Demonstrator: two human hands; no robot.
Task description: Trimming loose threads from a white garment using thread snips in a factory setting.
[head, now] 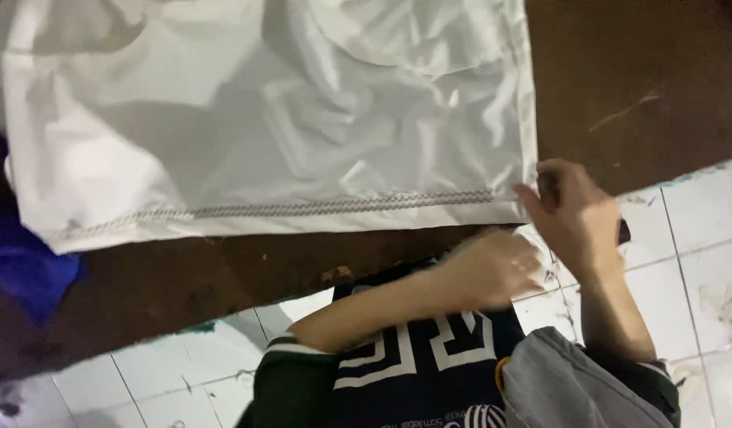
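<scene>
Right hand pinches the white sack's stitched corner at the table's edge, left hand blurred, grip unclear; a weak pinch could let it slide off.

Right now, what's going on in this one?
A person stands at a dark brown table with a large white woven sack lying flat on it, its stitched bottom seam toward them. The right hand pinches the sack's near right corner at the table edge. The left hand, blurred, is close beside that corner, just below the table edge; whether it holds anything cannot be told. Blue cloth lies at the left, and white floor tiles show below.
</scene>
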